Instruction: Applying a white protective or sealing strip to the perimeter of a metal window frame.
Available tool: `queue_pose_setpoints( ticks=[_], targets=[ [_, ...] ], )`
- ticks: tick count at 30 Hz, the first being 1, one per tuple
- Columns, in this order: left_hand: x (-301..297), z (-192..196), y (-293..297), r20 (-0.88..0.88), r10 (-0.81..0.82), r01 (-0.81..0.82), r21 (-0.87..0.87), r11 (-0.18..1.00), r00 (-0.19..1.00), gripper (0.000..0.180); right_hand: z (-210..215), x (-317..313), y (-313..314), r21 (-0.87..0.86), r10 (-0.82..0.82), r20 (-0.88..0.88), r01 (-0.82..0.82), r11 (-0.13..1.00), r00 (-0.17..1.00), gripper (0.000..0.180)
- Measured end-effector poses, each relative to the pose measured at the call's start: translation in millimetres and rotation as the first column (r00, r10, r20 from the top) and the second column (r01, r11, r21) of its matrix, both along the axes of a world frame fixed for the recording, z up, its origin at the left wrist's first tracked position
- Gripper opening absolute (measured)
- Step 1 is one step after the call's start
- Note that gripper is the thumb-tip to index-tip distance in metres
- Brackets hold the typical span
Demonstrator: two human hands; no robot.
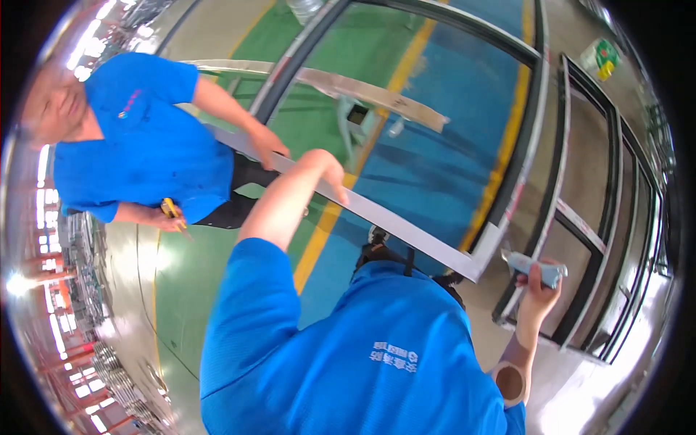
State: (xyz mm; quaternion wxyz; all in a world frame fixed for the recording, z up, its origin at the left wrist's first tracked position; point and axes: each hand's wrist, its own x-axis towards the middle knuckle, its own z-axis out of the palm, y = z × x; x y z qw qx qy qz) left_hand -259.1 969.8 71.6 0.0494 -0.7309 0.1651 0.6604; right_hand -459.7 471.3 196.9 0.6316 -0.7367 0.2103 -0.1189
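Two blue shirts (pixel 312 388), two hand tools (pixel 523 262), at least two frames (pixel 406 222), one green-white container (pixel 600 55)

We see a smooth, pale-grey, flat metal-looking strip (pixel 406 223) at centre, a matt blue cloth shirt (pixel 355 370) at six o'clock, and a glossy, painted-looking blue floor (pixel 467 90) towards one o'clock.

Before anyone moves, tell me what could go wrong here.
The right hand holds a grey knife, its blade seemingly out near the frame; a slip might scratch it or cut someone. The left hand is at the frame's white bar, near a co-worker's hand, so a sudden shift could pinch fingers. The co-worker's yellow knife could nick someone.
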Motion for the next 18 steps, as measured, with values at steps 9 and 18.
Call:
queue_pose_setpoints(
  ticks=[9,18],
  targets=[
    [-63.7,-2.9,-153.5,0.154,0.106,-0.096,-0.072,0.993,0.982,0.111,-1.0,-2.0,-156.6,0.034,0.054,0.018,-0.054,0.998,0.998,0.019],
    [-111.4,-0.5,-299.8,0.274,0.29,-0.231,-0.228,0.946,0.917,0.105,0.5,25.4,-265.3,0.015,0.083,-0.03,-0.082,0.997,0.996,0.019]
  ],
)
